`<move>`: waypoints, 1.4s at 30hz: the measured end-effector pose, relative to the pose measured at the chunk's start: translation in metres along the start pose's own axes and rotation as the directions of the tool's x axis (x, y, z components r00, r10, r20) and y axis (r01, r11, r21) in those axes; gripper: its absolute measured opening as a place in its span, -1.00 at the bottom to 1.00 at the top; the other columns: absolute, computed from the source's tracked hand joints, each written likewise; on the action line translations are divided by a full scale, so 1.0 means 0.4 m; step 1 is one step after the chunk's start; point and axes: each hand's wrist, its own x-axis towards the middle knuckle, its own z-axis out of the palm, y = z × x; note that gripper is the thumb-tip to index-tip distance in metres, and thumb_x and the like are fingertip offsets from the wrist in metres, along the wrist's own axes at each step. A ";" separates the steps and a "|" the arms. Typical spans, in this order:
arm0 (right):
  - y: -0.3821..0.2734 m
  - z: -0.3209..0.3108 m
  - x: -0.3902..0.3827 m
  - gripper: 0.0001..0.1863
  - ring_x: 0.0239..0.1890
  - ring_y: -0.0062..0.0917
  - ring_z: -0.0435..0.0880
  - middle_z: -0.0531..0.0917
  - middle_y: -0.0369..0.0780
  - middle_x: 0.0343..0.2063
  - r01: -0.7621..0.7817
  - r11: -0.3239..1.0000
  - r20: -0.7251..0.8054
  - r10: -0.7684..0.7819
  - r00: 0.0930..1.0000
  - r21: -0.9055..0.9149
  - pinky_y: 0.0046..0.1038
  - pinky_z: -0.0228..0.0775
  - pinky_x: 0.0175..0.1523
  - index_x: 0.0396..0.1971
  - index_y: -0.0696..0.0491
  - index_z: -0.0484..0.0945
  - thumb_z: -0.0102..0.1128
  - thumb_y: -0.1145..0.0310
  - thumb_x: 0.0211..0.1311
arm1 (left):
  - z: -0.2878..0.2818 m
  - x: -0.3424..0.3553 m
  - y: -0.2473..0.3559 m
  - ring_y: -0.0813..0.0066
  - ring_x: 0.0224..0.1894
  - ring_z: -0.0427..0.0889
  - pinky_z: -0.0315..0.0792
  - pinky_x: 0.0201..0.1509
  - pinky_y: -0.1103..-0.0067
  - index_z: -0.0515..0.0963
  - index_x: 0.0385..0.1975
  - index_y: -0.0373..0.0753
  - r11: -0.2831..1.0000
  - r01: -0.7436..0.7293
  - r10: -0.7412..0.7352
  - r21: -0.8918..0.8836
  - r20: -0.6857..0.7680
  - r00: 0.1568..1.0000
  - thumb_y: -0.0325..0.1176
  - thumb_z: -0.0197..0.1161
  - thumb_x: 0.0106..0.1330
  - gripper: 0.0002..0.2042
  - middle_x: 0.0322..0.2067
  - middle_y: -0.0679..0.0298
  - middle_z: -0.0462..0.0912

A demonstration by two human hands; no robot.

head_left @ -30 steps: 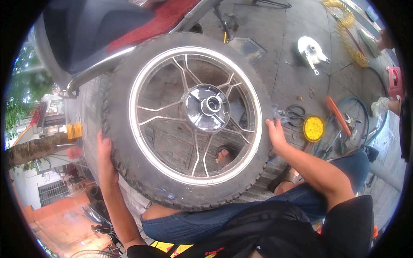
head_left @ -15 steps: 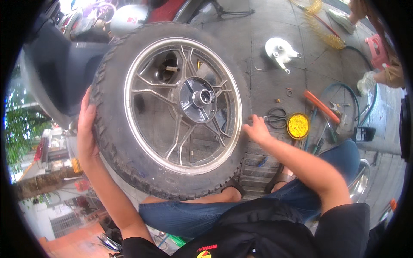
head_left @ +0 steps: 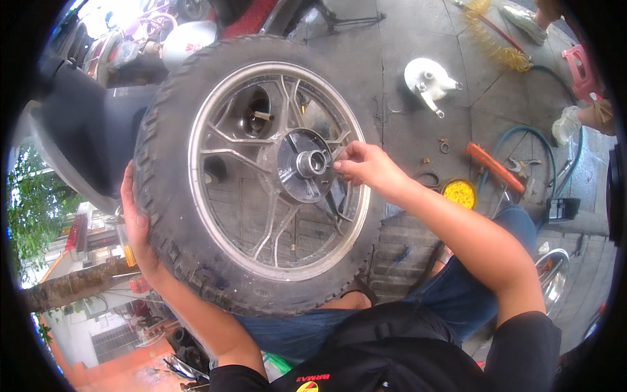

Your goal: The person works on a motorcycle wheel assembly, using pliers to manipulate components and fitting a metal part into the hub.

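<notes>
A motorcycle wheel (head_left: 221, 261) with a knobby black tire and silver spoked rim is tilted above my legs. My left hand (head_left: 136, 219) grips the tire's left side, its fingers partly behind it. At the center sits a black hub (head_left: 294, 184) with a metal collar (head_left: 310, 163). Just right of the collar, my right hand (head_left: 358, 163) has its fingers curled and pinched; whatever may be in them is too small to make out. A white brake plate (head_left: 428, 83) lies on the paving beyond the wheel.
A parked scooter (head_left: 85, 130) stands at the left. Right of the wheel lie a yellow tub (head_left: 459, 193), an orange-handled tool (head_left: 498, 168), pliers (head_left: 519, 163), hoses (head_left: 562, 186) and a coiled air line (head_left: 496, 39). Another person's feet (head_left: 565, 127) are beside a pink stool (head_left: 578, 72).
My right hand has left the tire's right side and moved up and inward to the hub. The wheel has shifted slightly left and tilted; my left hand still grips it.
</notes>
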 end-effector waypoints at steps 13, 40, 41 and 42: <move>0.004 0.070 0.067 -0.84 -0.36 -0.56 0.62 0.59 -0.24 -0.39 -0.300 0.862 0.175 0.249 0.953 0.408 -0.51 0.51 -0.27 -0.26 0.07 0.43 0.21 0.40 0.25 | -0.007 0.002 -0.017 0.15 0.40 0.19 0.05 0.48 0.33 0.07 0.41 -0.32 0.990 0.055 -0.044 0.126 -0.088 0.995 0.01 0.26 0.13 -0.11 0.36 0.00 0.16; -0.006 0.009 0.032 -0.76 -0.18 -0.40 0.67 0.67 -0.12 -0.27 0.047 0.990 -0.099 -0.061 0.993 -0.135 -0.38 0.52 -0.07 -0.18 0.13 0.56 0.19 0.35 0.20 | 0.079 -0.005 0.063 0.24 0.26 0.38 0.25 0.36 0.38 0.19 0.32 -0.36 0.995 0.071 -0.063 0.065 -0.128 0.990 -0.15 0.16 0.25 -0.33 0.24 0.01 0.34; 0.000 0.003 0.025 -0.73 -0.15 -0.36 0.68 0.68 -0.09 -0.23 0.165 0.929 -0.134 -0.219 0.966 -0.331 -0.35 0.51 -0.03 -0.15 0.14 0.57 0.19 0.35 0.19 | 0.069 -0.003 0.062 0.23 0.27 0.37 0.25 0.36 0.37 0.18 0.33 -0.36 0.995 0.069 -0.060 0.070 -0.129 0.990 -0.14 0.18 0.23 -0.30 0.24 0.00 0.33; -0.016 0.007 0.010 -0.69 -0.05 -0.29 0.67 0.68 -0.05 -0.16 0.202 0.906 -0.125 -0.265 0.956 -0.373 -0.31 0.46 0.06 -0.11 0.14 0.57 0.17 0.36 0.16 | 0.064 0.000 0.052 0.22 0.27 0.37 0.25 0.36 0.37 0.17 0.33 -0.36 0.995 0.068 -0.059 0.071 -0.126 0.990 -0.12 0.21 0.21 -0.27 0.25 0.00 0.32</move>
